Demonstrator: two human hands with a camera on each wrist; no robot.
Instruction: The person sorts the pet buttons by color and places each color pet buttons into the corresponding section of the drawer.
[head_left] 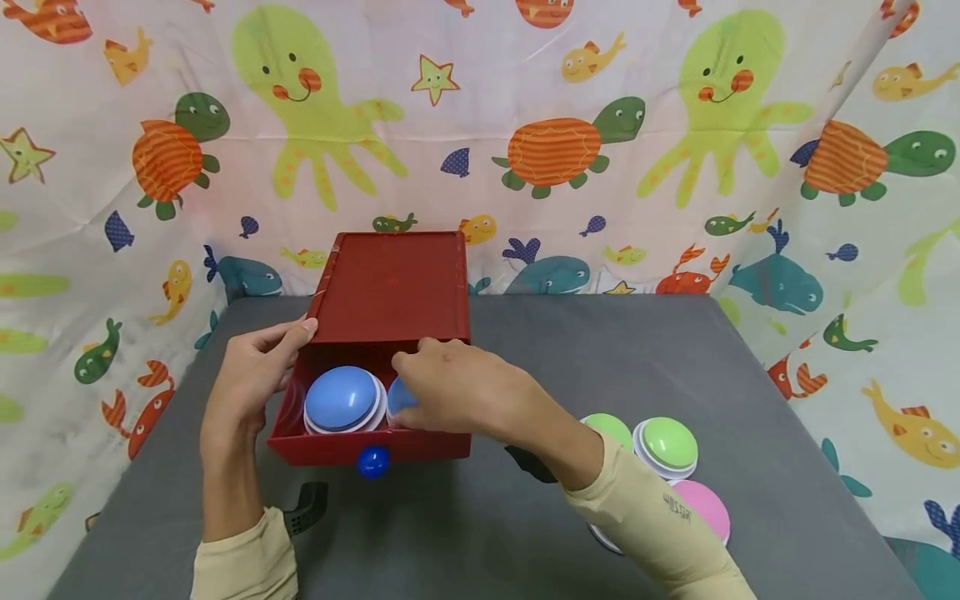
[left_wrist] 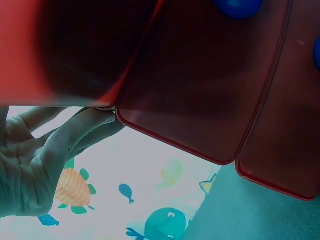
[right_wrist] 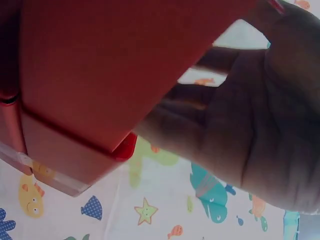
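Note:
A red box of drawers (head_left: pixel 390 287) stands on the table with one drawer (head_left: pixel 330 450) pulled out by its blue-knobbed front. Inside sits a blue domed push button (head_left: pixel 341 398) on a white base. To its right is a second blue push button (head_left: pixel 400 396), partly covered by my right hand (head_left: pixel 465 387), whose thumb and fingers are around it; their tips are hidden. At the box's upper left edge, my left hand (head_left: pixel 258 362) rests its fingertips. In the left wrist view those fingers (left_wrist: pixel 95 122) reach out fairly straight against the red side.
To the right on the grey table (head_left: pixel 600 350) are a green button (head_left: pixel 670 442), another green one (head_left: pixel 609 429) and a pink one (head_left: pixel 705 507), partly behind my right sleeve. A patterned sea-animal curtain (head_left: pixel 480 92) hangs close behind and along both sides.

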